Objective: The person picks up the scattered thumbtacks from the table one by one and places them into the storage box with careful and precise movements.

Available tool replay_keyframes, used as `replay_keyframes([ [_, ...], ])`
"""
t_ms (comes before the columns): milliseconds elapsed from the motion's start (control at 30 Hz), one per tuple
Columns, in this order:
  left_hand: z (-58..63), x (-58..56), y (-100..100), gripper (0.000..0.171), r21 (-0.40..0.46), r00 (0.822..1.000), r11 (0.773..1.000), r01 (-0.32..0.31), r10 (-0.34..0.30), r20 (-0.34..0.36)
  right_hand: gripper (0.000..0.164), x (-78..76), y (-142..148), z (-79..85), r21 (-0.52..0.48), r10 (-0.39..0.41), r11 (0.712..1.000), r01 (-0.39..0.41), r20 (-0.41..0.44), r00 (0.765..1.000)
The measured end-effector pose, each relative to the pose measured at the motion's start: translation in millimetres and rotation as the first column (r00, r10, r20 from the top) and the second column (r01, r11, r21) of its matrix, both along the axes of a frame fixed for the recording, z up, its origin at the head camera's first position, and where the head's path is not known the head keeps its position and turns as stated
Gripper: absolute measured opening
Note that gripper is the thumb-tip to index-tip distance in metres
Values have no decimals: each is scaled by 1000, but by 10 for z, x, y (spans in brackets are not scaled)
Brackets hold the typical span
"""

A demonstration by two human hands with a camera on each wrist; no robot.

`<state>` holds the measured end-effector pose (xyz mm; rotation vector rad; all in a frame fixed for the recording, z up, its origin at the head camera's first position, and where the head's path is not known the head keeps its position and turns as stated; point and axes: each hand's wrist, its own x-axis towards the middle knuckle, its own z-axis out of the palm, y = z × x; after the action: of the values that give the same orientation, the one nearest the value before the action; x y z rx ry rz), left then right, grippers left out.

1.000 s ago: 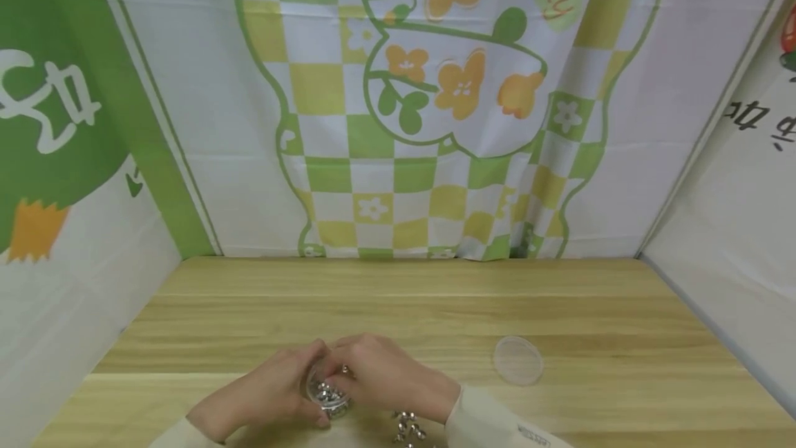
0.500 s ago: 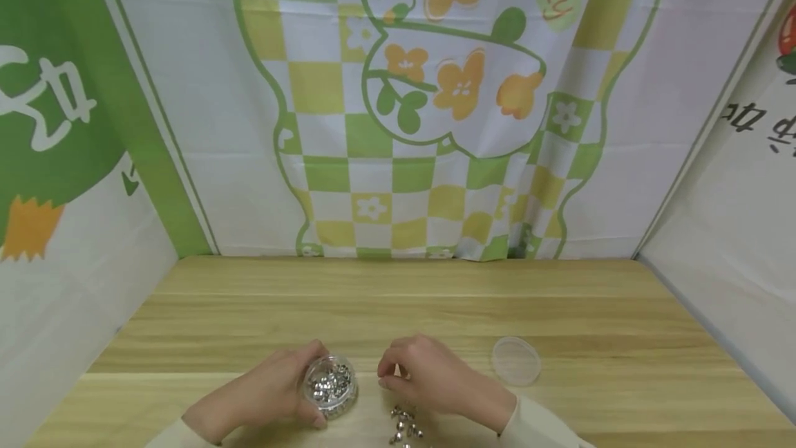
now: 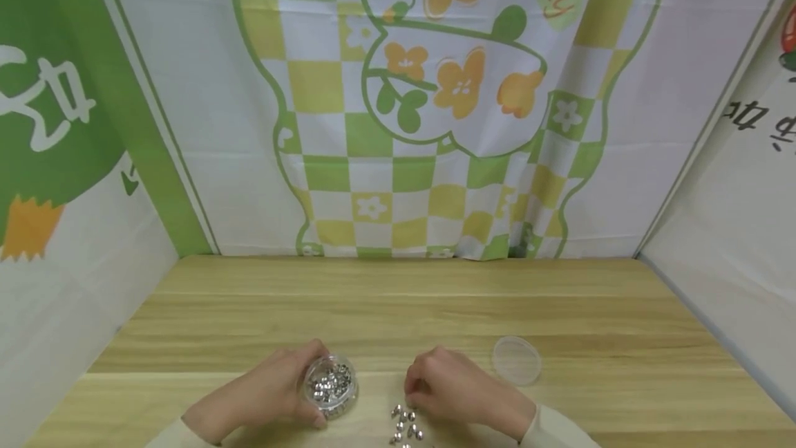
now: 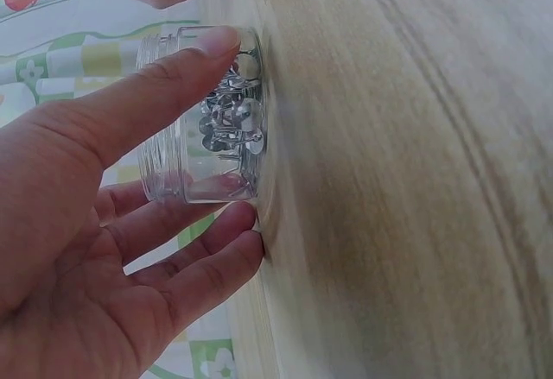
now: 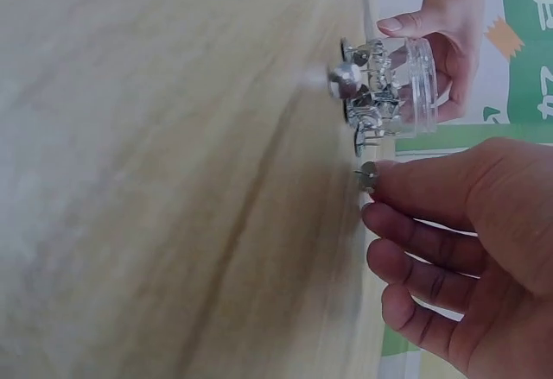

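Note:
My left hand [image 3: 276,386] holds a small clear round jar [image 3: 331,403], thumb on the near side and fingers behind it. The jar stands upright on the table, without its lid, with silver thumbtacks [image 4: 232,120] inside. To the right, my right hand [image 3: 457,389] is low over the table, just beyond a small group of loose thumbtacks [image 3: 400,427]. In the right wrist view a single thumbtack [image 5: 369,176] is at the thumb tip, pinched by the fingers; the index fingertip is mostly hidden behind the thumb.
A clear round lid [image 3: 517,361] lies flat on the wooden table [image 3: 398,310], right of and beyond my right hand. Printed cloth [image 3: 410,171] hangs behind the table's far edge, with more fabric along both sides.
My right hand has come out of the jar's mouth and moved right and down to the loose thumbtacks. The left hand and the jar have stayed in place.

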<state>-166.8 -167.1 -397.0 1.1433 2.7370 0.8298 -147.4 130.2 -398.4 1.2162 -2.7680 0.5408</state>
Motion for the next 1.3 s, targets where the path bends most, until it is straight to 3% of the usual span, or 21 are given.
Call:
replay_keyframes([
  [367, -3, 18, -29, 69, 3, 1000, 1000, -10, 10, 16, 7, -17, -42, -25, 10, 7, 1000, -7, -19, 1000],
  [633, 14, 35, -53, 68, -4, 1000, 1000, -15, 15, 4, 11, -78, -163, 73, -63, 56, 996, -59, -42, 998],
  [900, -5, 24, -73, 67, -4, 1000, 1000, 19, -19, -2, 6, -112, -575, 294, -49, 67, 996, -70, -63, 996],
  [1133, -18, 2, -57, 66, -8, 999, 999, 37, -37, 7, 4, -207, -929, 312, -62, 100, 992, -108, -115, 988],
  [1300, 8, 4, -43, 84, -25, 1000, 999, 26, -26, 6, 5, -254, -1078, 313, -53, 74, 995, -81, -121, 990],
])
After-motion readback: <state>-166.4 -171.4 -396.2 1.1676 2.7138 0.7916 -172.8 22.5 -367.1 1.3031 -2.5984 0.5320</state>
